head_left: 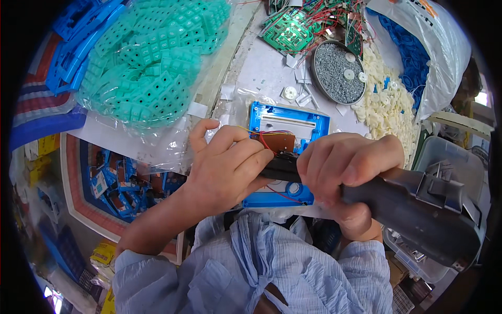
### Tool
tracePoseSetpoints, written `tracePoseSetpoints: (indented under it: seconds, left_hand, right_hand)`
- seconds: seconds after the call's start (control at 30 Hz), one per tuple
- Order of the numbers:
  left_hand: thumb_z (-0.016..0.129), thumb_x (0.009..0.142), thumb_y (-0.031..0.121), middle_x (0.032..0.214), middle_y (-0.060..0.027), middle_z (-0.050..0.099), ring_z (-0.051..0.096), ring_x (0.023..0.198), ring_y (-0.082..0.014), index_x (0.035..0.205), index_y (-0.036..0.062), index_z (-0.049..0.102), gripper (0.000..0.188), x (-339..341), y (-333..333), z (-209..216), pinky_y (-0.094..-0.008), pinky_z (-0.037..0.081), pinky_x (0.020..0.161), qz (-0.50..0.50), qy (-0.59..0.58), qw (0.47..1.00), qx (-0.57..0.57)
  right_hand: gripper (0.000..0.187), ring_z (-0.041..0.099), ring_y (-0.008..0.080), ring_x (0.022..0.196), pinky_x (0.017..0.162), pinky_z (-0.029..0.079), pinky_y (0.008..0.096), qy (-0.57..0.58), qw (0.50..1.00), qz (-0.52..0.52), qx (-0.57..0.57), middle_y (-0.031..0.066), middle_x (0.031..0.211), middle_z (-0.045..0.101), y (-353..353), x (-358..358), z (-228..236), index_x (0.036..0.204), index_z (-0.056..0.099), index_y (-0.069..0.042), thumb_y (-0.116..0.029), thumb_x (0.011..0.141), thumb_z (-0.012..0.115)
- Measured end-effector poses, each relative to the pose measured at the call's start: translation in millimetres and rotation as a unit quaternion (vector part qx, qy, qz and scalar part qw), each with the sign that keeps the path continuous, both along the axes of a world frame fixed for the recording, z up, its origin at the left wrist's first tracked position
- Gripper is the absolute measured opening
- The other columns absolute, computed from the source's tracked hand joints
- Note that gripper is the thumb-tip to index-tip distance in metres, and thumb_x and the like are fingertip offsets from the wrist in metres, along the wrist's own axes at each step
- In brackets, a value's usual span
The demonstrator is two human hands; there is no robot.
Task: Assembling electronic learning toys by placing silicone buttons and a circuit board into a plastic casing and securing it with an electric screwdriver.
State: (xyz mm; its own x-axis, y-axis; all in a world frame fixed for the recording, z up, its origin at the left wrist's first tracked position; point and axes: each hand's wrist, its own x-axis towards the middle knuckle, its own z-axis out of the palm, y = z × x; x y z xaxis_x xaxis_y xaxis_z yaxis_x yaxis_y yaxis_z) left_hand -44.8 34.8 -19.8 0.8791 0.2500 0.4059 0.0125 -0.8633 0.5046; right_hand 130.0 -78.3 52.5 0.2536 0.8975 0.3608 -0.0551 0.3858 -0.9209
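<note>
The right hand (348, 167) grips a black electric screwdriver (413, 209); the left hand (230, 165) pinches its tip over the blue plastic housing (288, 121) beneath both hands. A clear bag of teal keypads (151, 63) lies beyond the left hand.

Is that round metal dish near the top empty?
No, the round metal dish is filled with small grey screws, and a few white plastic discs lie on top of them.

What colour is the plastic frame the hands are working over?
Bright blue: the plastic frame shows clearly in the head view, between the left hand and right hand.
</note>
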Motion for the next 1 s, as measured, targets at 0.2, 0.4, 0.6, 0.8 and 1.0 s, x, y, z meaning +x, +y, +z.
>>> tracePoseSetpoints:
  seconds: [0.2, 0.4, 0.6, 0.8, 1.0]
  left_hand:
    - [0.085, 0.064, 0.037, 0.106, 0.0020, 0.068, 0.059, 0.101, -0.0233, 0.109, 0.0148, 0.069, 0.053, 0, 2, 0, -0.0526, 0.029, 0.100, -0.001, -0.008, 0.999, -0.033]
    - [0.086, 0.063, 0.035, 0.122, -0.0009, 0.068, 0.059, 0.110, -0.0234, 0.108, 0.0121, 0.068, 0.054, 2, 6, -10, -0.0538, 0.027, 0.102, -0.026, -0.007, 0.999, -0.034]
    - [0.083, 0.077, 0.024, 0.108, -0.0073, 0.065, 0.060, 0.106, -0.0262, 0.109, 0.0087, 0.067, 0.039, 18, 9, 6, -0.0472, 0.034, 0.099, 0.017, 0.041, 0.986, -0.159]
    - [0.079, 0.083, 0.030, 0.105, -0.0070, 0.066, 0.056, 0.107, -0.0314, 0.128, 0.0082, 0.056, 0.055, 29, 6, -3, -0.0447, 0.032, 0.103, 0.085, 0.026, 0.917, -0.390]
    - [0.077, 0.079, 0.024, 0.113, -0.0082, 0.065, 0.052, 0.113, -0.0317, 0.138, 0.0031, 0.051, 0.067, 18, 4, -4, -0.0483, 0.034, 0.101, 0.014, 0.007, 0.990, -0.144]
  right_hand:
    - [0.048, 0.055, 0.0149, 0.055, 0.056, 0.047, 0.0326, -0.017, 0.999, 0.004, 0.031, -0.0013, 0.066, 0.057, -1, 9, 0, 0.112, 0.047, -0.014, -0.044, 0.091, 0.077]
    - [0.048, 0.055, 0.0250, 0.091, 0.081, 0.044, 0.0421, -0.183, 0.956, -0.211, 0.084, 0.0057, 0.097, 0.061, -41, 31, 20, 0.118, 0.053, -0.015, -0.035, 0.085, 0.080]
    - [0.041, 0.049, 0.0385, 0.129, 0.109, 0.037, 0.0543, -0.546, 0.800, -0.239, -0.074, 0.0120, 0.130, 0.063, -78, 4, 9, 0.110, 0.062, -0.016, -0.015, 0.076, 0.085]
    - [0.050, 0.064, 0.0354, 0.102, 0.084, 0.053, 0.0416, -0.450, 0.877, -0.102, -0.133, 0.0155, 0.117, 0.066, -29, 41, -41, 0.116, 0.061, -0.008, -0.013, 0.072, 0.085]
    - [0.040, 0.066, 0.0141, 0.076, 0.072, 0.053, 0.0326, -0.153, 0.894, 0.043, -0.418, 0.0084, 0.084, 0.069, -14, 75, -9, 0.117, 0.064, -0.001, -0.016, 0.082, 0.076]
